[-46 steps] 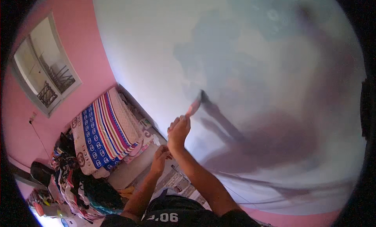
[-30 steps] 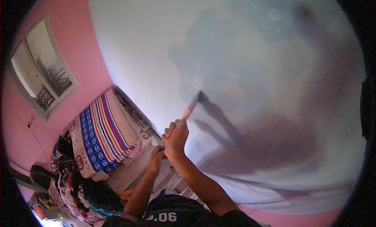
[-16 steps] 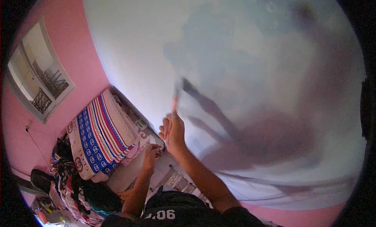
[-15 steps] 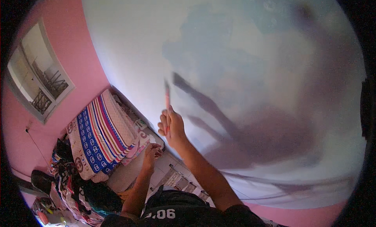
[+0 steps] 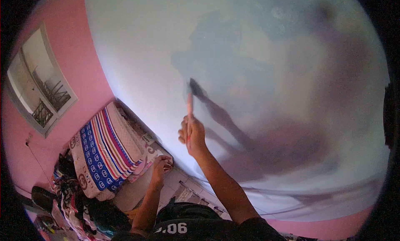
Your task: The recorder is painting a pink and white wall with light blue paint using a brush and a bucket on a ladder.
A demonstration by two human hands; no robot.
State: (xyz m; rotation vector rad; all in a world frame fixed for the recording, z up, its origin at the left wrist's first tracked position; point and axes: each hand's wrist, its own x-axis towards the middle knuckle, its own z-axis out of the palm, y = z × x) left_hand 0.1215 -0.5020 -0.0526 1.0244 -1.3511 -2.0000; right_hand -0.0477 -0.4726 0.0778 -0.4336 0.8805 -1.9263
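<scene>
My right hand (image 5: 193, 132) grips a paintbrush (image 5: 189, 106) by its reddish handle, bristles upward, in front of the whitish wall (image 5: 137, 45). The blurred brush tip is close beside its own shadow on that wall; whether it touches cannot be told. Uneven blue-grey paint patches (image 5: 216, 41) cover the wall above and right of the brush. Low on the left, my left hand (image 5: 160, 167) hangs by the corner of the bed, its fingers curled in, with nothing visible in them.
Folded bedding with stripes (image 5: 110, 145) lies on a bed (image 5: 129, 189) against the wall. A heap of clothes (image 5: 71, 191) is at the lower left. A window (image 5: 43, 83) is set in the pink side wall (image 5: 73, 45). Tiled floor (image 5: 189, 182) shows beneath my arms.
My right hand has moved right and slightly down with the paintbrush, bringing its tip closer to its shadow. My left hand has stayed almost in place, its fingers curled a little more.
</scene>
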